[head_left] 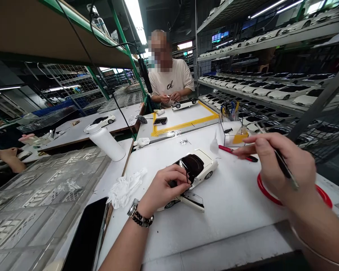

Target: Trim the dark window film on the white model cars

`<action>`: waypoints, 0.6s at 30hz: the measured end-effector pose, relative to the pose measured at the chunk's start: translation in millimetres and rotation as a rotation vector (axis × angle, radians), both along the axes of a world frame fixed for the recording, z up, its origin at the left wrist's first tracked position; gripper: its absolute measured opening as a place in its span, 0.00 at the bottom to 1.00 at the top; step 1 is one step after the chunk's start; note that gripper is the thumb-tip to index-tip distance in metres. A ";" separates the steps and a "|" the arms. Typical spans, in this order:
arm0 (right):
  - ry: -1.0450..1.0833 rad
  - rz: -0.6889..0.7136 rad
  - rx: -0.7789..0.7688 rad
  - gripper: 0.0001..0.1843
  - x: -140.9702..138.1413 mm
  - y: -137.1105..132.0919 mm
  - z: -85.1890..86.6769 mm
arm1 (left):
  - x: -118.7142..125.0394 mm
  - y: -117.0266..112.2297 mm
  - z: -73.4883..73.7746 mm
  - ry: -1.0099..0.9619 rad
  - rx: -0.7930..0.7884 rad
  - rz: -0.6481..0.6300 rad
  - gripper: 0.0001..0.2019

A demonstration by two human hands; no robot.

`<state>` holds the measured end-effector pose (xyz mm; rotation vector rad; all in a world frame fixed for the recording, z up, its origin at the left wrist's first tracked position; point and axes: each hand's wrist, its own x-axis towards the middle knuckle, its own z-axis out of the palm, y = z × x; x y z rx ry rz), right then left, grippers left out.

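Observation:
A white model car (201, 168) with a dark windscreen and an open door lies on the white bench (231, 210). My left hand (164, 187) is closed around the car's middle, fingers over the roof. To the right, my right hand (282, 165) is raised above the bench, pinching a thin dark tool (285, 169) that points down and to the right. A red pen (237, 153) lies just beyond that hand. A red ring (267, 192) lies on the bench under my right hand, partly hidden.
A crumpled white cloth (126, 186), a black phone (86, 237) and clear plastic trays (42, 195) sit at left. A white bottle (106, 141) and a clear tool holder (234, 130) stand farther back. A person in a white shirt (171, 81) handles another model car (184, 103). Shelves of cars (277, 90) line the right.

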<state>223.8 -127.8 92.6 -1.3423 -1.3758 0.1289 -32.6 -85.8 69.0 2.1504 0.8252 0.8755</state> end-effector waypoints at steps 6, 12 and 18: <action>-0.551 -0.431 -0.992 0.25 73.4 -15.1 -17.1 | -2.0 1.6 -1.3 0.029 -0.050 -0.073 0.04; -0.588 -0.142 -0.821 0.20 104.8 -12.1 -51.7 | -2.6 1.3 -2.9 -0.051 -0.188 -0.111 0.06; -0.443 -0.168 -0.461 0.17 92.2 -22.9 -52.6 | -3.8 -0.3 -1.7 -0.051 -0.255 -0.117 0.06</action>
